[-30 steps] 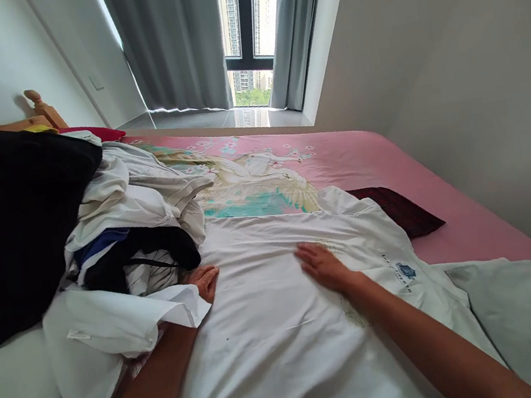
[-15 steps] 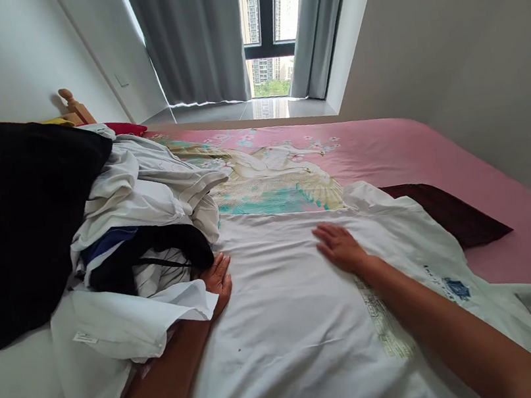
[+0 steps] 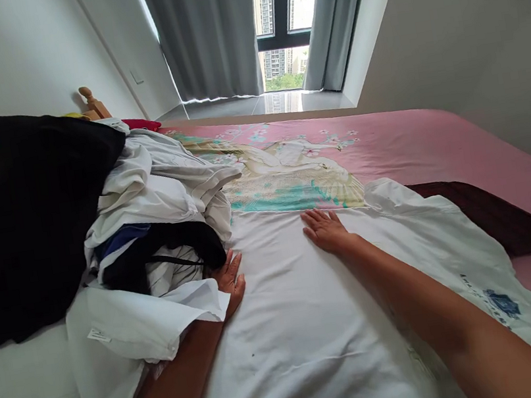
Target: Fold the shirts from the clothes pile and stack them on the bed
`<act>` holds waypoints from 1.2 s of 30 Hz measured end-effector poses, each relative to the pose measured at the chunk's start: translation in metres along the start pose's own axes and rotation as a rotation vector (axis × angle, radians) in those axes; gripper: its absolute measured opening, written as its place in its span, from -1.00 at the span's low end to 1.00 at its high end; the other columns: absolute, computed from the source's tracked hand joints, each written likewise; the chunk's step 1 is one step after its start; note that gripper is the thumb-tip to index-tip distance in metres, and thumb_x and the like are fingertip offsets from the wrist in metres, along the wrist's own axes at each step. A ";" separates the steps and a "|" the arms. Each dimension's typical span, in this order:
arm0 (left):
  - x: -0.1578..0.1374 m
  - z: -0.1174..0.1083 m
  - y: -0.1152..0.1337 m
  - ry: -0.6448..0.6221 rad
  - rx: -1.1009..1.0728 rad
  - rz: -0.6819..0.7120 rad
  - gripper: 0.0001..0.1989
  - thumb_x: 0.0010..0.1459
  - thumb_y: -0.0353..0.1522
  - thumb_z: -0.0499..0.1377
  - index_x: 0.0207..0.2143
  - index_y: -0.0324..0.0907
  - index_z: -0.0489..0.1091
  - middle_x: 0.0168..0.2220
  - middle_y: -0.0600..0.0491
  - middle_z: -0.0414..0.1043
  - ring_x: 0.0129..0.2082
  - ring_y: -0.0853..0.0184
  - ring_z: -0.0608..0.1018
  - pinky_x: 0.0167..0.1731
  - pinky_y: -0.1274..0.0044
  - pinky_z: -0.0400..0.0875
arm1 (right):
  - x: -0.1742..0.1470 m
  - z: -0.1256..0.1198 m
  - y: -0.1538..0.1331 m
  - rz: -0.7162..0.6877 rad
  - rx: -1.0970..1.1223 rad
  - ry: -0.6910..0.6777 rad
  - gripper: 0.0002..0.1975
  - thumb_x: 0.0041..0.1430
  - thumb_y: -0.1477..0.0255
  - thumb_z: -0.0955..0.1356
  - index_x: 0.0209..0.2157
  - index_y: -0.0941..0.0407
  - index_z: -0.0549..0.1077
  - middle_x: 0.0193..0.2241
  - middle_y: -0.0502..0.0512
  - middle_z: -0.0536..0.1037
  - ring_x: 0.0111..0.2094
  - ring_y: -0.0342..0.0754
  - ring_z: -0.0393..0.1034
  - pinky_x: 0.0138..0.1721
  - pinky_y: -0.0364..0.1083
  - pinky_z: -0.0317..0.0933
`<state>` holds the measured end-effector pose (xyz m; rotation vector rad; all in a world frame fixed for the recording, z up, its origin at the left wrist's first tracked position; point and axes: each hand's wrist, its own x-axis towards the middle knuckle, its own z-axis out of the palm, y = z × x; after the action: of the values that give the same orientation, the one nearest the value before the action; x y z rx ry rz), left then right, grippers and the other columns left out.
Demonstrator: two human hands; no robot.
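Pink bed (image 3: 435, 133) | white shirt (image 3: 302, 313) spread near, right of clothes pile (image 3: 156, 199) | right hand (image 3: 325, 230) has slid to shirt's far edge; left hand (image 3: 230, 281) stays at its left edge | both grips flat, fingers apart, nothing clamped | far cloth seems smoother than near folds

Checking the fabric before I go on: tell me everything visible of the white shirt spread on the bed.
The white shirt looks like soft cloth, spread mostly flat on the pink sheet, with shallow creases and a bunched far right corner. A blue emblem with dark lettering lies toward its right side; a small dark spot marks the left part. The right hand rests flat near its far edge, the left hand at its left edge. Its near end runs out of view.
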<state>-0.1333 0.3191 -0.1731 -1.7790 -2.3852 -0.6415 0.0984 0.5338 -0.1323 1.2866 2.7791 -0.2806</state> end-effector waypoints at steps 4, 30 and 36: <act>-0.002 0.003 -0.002 -0.013 0.000 -0.007 -0.45 0.09 -0.32 0.03 0.18 -0.09 0.19 0.27 0.08 0.05 0.23 0.12 0.16 0.26 0.28 -0.21 | 0.030 -0.002 -0.059 -0.087 0.038 0.070 -0.47 0.29 0.28 0.09 0.25 0.12 0.04 0.27 0.17 0.01 0.28 0.06 -0.20 0.23 0.17 -0.30; 0.020 0.041 -0.027 0.028 -0.179 0.044 -0.42 0.13 -0.22 -0.09 0.21 -0.14 0.04 0.28 0.11 0.01 0.25 0.16 0.11 0.26 0.34 -0.08 | -0.192 -0.008 0.144 0.633 -0.090 0.196 -0.42 0.31 0.24 0.03 0.27 0.23 -0.01 0.28 0.31 -0.11 0.29 0.16 -0.27 0.20 0.22 -0.34; 0.024 0.038 -0.029 -0.009 -0.158 0.045 -0.43 0.17 -0.19 -0.14 0.19 -0.22 0.04 0.30 0.04 -0.07 0.27 0.21 0.06 0.26 0.41 -0.12 | -0.253 0.016 0.126 0.380 -0.016 0.065 -0.44 0.28 0.21 0.07 0.27 0.06 -0.01 0.29 0.08 -0.07 0.30 0.00 -0.29 0.25 0.09 -0.32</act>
<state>-0.1615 0.3484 -0.2082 -1.8941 -2.3520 -0.8394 0.3578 0.4210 -0.1312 1.8057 2.5046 -0.1929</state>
